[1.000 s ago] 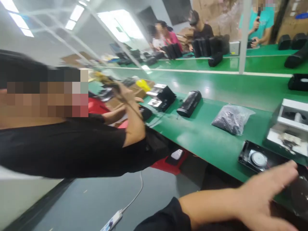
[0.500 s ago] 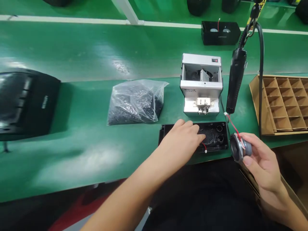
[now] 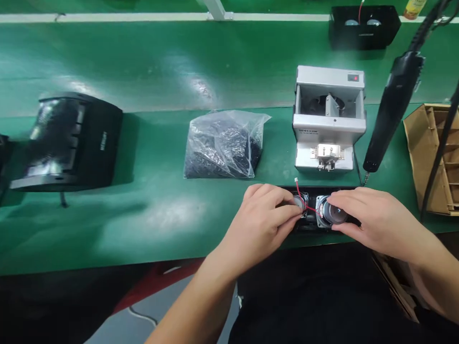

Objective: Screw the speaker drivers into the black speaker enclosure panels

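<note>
My right hand (image 3: 373, 217) grips a speaker driver (image 3: 337, 214) by its round magnet. That driver is over the right part of a long black speaker housing (image 3: 311, 190), its metal frame low against it. My left hand (image 3: 267, 215) is closed, fingertips on a second speaker driver (image 3: 304, 197) in the housing. A red wire (image 3: 298, 188) with a white plug rises beside those fingers and runs across towards the right driver. Both hands hide the housing's ends, and I cannot tell whether the right driver is fully seated.
Behind the housing stands a silver screw feeder (image 3: 330, 124). A black electric screwdriver (image 3: 392, 112) hangs right of it. A bag of dark small parts (image 3: 224, 145) lies left, and a black speaker box (image 3: 82, 143) farther left. A divided cardboard box (image 3: 426, 157) is at right.
My right hand has brought the speaker driver left, from beside the housing to over it. My left hand now touches the other driver. The view has shifted, so the bench things appear farther right.
</note>
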The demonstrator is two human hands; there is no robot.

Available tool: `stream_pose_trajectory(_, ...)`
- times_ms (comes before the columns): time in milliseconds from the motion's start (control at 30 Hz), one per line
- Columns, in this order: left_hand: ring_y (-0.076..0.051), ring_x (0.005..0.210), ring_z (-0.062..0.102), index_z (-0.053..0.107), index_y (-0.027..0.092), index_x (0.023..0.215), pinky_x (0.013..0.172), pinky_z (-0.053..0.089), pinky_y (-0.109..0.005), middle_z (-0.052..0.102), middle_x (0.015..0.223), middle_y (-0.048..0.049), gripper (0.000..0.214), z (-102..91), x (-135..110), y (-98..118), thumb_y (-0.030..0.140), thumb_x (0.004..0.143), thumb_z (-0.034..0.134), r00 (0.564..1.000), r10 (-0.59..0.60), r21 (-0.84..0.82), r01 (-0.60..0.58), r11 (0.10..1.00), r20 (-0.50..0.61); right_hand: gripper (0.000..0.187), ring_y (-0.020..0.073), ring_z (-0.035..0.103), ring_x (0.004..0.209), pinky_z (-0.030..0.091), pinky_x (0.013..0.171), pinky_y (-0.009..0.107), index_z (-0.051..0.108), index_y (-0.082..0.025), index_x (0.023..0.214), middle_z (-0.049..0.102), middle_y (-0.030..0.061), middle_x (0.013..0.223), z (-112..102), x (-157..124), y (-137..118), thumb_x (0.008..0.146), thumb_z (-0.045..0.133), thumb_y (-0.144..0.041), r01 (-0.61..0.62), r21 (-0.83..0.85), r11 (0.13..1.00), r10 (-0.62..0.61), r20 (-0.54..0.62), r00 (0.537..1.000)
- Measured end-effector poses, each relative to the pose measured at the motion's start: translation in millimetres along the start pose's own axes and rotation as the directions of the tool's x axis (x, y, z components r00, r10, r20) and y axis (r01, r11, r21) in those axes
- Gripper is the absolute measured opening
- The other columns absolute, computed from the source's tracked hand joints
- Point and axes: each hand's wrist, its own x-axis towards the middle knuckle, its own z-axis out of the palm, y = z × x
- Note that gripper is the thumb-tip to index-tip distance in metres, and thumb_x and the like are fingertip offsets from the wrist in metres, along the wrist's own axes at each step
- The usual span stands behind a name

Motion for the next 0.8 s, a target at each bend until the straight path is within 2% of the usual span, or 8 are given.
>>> stream_pose_trajectory(167,-0.021,0.093,0.07,0.081,0.024,0.1,0.091,0.043,-0.043,0.082,0.106,-0.0036,0.02,3.0,-6,-2,0.019,0.112,0.065,0.999,-0.039,-0.017,0.039,0.999,-0.016,0.037,0.0293,0.083,0.108,0.074,0.087,0.045,0.069,-0.018,0.133,0.084,0.0115,0.131,1,11,-1,0.099,0.082,-0.023,-0.007,-0.097,0.995,0.023,0.164,0.986)
stream_pose_trajectory(267,-0.022,0.094,0.071,0.082,0.027,0.102,0.092,0.041,-0.045,0.082,0.108,-0.0032,0.021,3.4,-7,-3,0.019,0.112,0.065,0.998,-0.067,-0.047,0.067,0.997,-0.001,0.037,0.0304,0.083,0.107,0.074,0.085,0.046,0.07,-0.017,0.134,0.083,0.0154,0.133,6,16,-3,0.099,0.082,-0.023,-0.006,-0.142,0.99,0.039,0.234,0.971)
stream_pose_trajectory(533,-0.025,0.098,0.073,0.081,0.024,0.104,0.095,0.041,-0.048,0.082,0.11,-0.0054,0.022,4.5,-9,-2,0.019,0.113,0.061,0.996,-0.083,-0.068,0.083,0.994,-0.008,0.035,0.0294,0.083,0.104,0.073,0.082,0.043,0.068,-0.011,0.14,0.082,0.0196,0.135,1,20,-8,0.106,0.071,-0.021,0.024,-0.187,0.982,0.03,0.281,0.959)
stream_pose_trajectory(800,-0.029,0.099,0.075,0.08,0.024,0.108,0.095,0.043,-0.052,0.081,0.115,-0.0077,0.023,3.6,-8,-2,0.021,0.114,0.059,0.996,-0.088,-0.061,0.088,0.994,0.017,0.027,0.027,0.081,0.102,0.071,0.082,0.041,0.072,-0.015,0.133,0.083,0.018,0.132,-2,24,-9,0.107,0.069,-0.023,-0.002,-0.189,0.982,0.06,0.302,0.951)
